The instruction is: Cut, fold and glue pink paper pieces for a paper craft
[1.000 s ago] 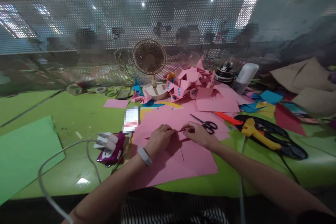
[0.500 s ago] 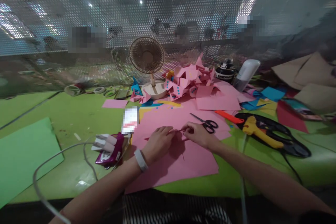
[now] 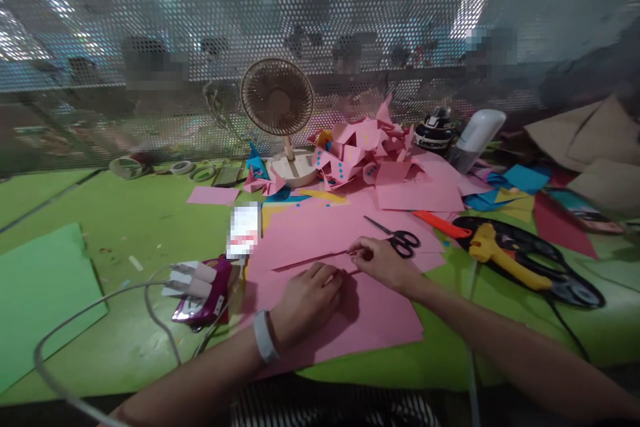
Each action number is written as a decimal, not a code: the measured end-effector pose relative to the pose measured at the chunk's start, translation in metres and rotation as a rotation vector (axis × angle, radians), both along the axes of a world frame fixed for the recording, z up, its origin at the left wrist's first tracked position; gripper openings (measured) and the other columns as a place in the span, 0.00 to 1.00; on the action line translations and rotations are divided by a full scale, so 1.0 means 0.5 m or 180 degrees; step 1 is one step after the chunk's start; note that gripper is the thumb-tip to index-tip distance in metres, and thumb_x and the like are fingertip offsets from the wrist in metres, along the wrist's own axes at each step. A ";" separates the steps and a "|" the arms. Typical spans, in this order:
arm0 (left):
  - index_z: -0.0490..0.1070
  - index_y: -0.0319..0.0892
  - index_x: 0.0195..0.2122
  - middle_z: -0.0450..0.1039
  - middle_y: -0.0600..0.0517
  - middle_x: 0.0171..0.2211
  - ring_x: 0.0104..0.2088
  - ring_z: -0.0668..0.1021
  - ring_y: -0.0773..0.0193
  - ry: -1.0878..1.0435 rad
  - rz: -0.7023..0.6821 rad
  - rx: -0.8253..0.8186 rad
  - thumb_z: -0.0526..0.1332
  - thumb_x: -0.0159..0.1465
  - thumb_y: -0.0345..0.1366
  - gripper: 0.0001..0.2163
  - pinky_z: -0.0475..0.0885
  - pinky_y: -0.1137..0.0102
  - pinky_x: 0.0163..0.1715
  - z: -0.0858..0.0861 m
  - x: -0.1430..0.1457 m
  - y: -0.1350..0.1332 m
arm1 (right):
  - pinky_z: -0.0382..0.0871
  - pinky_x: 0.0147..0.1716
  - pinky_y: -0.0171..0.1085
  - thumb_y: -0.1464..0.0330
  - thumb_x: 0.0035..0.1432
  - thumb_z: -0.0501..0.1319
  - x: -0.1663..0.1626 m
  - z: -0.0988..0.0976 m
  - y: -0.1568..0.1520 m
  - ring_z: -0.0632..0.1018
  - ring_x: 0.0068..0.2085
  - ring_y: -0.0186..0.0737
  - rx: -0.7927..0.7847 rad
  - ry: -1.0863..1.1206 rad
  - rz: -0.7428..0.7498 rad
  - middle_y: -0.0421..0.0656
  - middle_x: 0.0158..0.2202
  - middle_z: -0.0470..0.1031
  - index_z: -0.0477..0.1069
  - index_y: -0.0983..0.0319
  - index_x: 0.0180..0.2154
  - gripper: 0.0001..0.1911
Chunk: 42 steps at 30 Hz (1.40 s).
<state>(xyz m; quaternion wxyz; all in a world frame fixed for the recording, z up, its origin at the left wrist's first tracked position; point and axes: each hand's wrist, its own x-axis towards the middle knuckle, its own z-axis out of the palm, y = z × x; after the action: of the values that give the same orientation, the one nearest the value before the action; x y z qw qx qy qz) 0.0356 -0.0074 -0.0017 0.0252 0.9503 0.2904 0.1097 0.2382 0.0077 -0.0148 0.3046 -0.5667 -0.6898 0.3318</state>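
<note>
Pink paper sheets lie in front of me. Across them runs a narrow folded pink paper edge. My left hand, with a pale band on its wrist, rests palm down on the paper just below this edge, its fingers lying slightly bent over it. At the edge's right end, my right hand pinches the pink paper between thumb and forefinger; the fingers partly hide what they grip. Black scissors lie on the sheets just beyond my right hand.
Folded pink paper pieces are heaped behind the sheets, beside a small fan. A yellow-handled glue gun rests on a black holder at right. Chargers with a trailing cable sit at left, near a phone and green paper.
My left hand has slid down toward me, off the folded edge, uncovering more of it. My right hand stays pinching at the right end. The view has shifted slightly.
</note>
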 end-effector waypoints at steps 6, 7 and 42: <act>0.67 0.38 0.43 0.69 0.46 0.42 0.40 0.70 0.59 0.0054 0.0020 -0.0068 0.52 0.64 0.32 0.09 0.70 0.62 0.39 0.001 0.000 -0.002 | 0.64 0.30 0.32 0.71 0.50 0.57 0.000 -0.005 0.001 0.73 0.29 0.35 0.0057 -0.0064 -0.0019 0.41 0.27 0.74 0.72 0.62 0.35 0.09; 0.67 0.38 0.43 0.69 0.46 0.42 0.40 0.70 0.59 0.0057 0.0018 -0.0068 0.51 0.64 0.32 0.09 0.70 0.62 0.39 0.001 0.000 -0.002 | 0.64 0.30 0.32 0.71 0.50 0.57 0.000 -0.004 0.001 0.73 0.29 0.35 0.0052 -0.0079 -0.0018 0.41 0.27 0.74 0.72 0.62 0.35 0.09; 0.64 0.43 0.49 0.65 0.46 0.41 0.40 0.68 0.57 0.0024 0.0169 -0.0087 0.49 0.63 0.52 0.21 0.65 0.61 0.40 0.013 0.016 -0.011 | 0.63 0.30 0.32 0.72 0.49 0.57 -0.002 -0.009 -0.001 0.72 0.28 0.34 0.0234 -0.0272 -0.0033 0.39 0.27 0.73 0.71 0.61 0.34 0.08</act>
<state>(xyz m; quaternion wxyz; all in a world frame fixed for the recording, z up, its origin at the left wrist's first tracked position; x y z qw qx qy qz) 0.0438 -0.0130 0.0047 0.0342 0.9422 0.3171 0.1028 0.2371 0.0073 -0.0193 0.2973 -0.5724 -0.7110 0.2802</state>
